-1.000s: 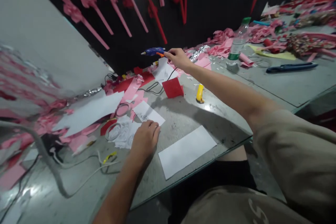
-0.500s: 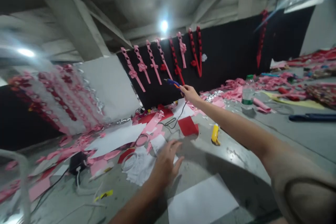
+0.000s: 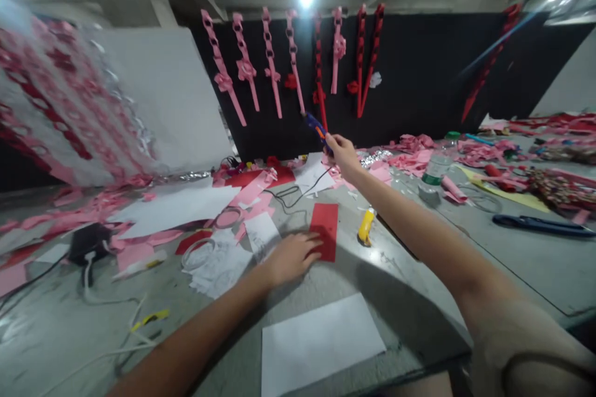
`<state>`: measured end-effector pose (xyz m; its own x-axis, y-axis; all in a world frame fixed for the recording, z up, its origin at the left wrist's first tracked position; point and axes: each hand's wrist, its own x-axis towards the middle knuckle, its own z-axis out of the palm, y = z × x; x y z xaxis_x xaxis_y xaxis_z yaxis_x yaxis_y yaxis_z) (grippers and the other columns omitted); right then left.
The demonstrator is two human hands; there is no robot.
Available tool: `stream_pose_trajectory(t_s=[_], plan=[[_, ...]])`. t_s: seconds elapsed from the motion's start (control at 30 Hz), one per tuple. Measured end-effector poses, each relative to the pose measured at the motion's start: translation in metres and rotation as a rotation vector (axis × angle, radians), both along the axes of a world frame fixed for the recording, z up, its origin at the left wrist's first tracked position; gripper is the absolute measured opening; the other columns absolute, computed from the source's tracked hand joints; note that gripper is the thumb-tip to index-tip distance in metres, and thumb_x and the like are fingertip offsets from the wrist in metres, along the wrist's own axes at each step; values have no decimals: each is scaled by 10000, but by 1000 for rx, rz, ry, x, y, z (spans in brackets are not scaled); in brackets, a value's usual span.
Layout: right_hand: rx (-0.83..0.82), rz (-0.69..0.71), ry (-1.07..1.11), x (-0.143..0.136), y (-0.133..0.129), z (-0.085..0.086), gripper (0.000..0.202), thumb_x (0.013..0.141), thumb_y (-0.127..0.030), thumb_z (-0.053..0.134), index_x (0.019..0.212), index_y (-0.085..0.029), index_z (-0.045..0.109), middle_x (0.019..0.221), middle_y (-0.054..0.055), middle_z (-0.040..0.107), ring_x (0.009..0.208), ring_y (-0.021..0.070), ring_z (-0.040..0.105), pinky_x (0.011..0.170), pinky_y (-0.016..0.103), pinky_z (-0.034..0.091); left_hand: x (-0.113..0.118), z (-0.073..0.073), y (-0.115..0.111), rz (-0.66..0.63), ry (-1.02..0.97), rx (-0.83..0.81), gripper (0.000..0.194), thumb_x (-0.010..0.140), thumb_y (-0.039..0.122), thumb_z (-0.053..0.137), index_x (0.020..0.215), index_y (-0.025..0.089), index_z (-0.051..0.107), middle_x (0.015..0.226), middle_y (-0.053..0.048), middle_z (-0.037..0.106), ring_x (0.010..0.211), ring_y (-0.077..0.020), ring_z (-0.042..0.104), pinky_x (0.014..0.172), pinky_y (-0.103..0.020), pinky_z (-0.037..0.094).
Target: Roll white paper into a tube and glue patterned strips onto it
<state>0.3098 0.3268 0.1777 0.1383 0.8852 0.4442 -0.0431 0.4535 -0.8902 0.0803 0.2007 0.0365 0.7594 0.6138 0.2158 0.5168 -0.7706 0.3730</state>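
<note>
My right hand (image 3: 343,154) grips a blue glue gun (image 3: 317,128) with an orange part, held up above the far side of the table. A black cord (image 3: 298,201) trails from it. Flat on the table lies a red paper strip (image 3: 324,232), its left edge under the fingertips of my left hand (image 3: 292,258), whose fingers are stretched out. Just right of the strip is a yellow cutter (image 3: 365,227). Nearer to me a white sheet (image 3: 321,344) lies on the table, and white paper scraps (image 3: 218,270) are heaped left of my left hand.
Pink and red paper chains (image 3: 269,53) hang on a black panel (image 3: 419,74) behind the table. On the right are a plastic bottle (image 3: 435,170), a dark blue cutter (image 3: 542,224) and pink scraps (image 3: 414,155). A black adapter (image 3: 89,242) with a white cable sits at left.
My left hand has come down onto the red paper, which now lies flat as a strip. My right hand still holds the glue gun aloft. The view has tilted downward.
</note>
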Motion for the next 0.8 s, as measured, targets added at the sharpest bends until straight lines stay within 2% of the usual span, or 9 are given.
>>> stream_pose_trajectory(t_s=[0.1,0.17,0.33,0.43,0.6,0.7,0.8], plan=[[2,-46,-26,20,2,0,377,975,-589,709,916,-240,580,682,-50,577,510,89,456,461,216,343,-19,-2,5,25,24,22,288,1053,303,548,1244,212,743,1401,-132,728,1339,-306,669,1183,-516,507],[3,-65,-47,31,2,-3,363,986,-579,699,946,-242,570,708,-40,611,554,102,508,502,220,385,-31,0,11,27,31,34,286,1067,299,497,1188,218,744,1328,-117,755,1276,-283,697,1131,-474,545],[3,-116,-125,44,-8,-24,380,1017,-622,613,986,-254,525,766,-26,630,593,121,547,565,247,445,-46,0,17,36,32,84,295,1078,306,468,1201,215,720,1319,-126,748,1240,-287,699,1103,-475,546],[25,-191,-341,45,-22,-43,332,1069,-571,505,986,-250,524,793,-11,630,634,141,559,599,266,458,-46,-5,15,60,28,109,322,1098,307,426,1222,211,707,1317,-131,743,1258,-280,686,1120,-474,533],[-6,-254,-545,42,-57,-85,339,1047,-535,538,908,-231,596,765,9,631,723,185,575,679,298,442,-50,-13,12,108,9,126,329,1102,336,446,1265,194,693,1386,-142,713,1304,-293,666,1148,-494,515],[-43,-284,-668,36,-79,-112,321,1052,-503,535,981,-217,661,827,34,694,767,211,610,724,323,435,-53,-17,11,127,-20,127,315,1093,327,480,1295,191,680,1444,-132,691,1373,-282,632,1196,-480,487],[-95,-327,-792,31,-94,-132,348,1070,-490,507,1068,-200,698,948,81,764,824,242,655,755,341,441,-54,-20,8,160,-57,125,289,1094,327,495,1260,186,684,1442,-133,694,1344,-265,655,1174,-442,509]])
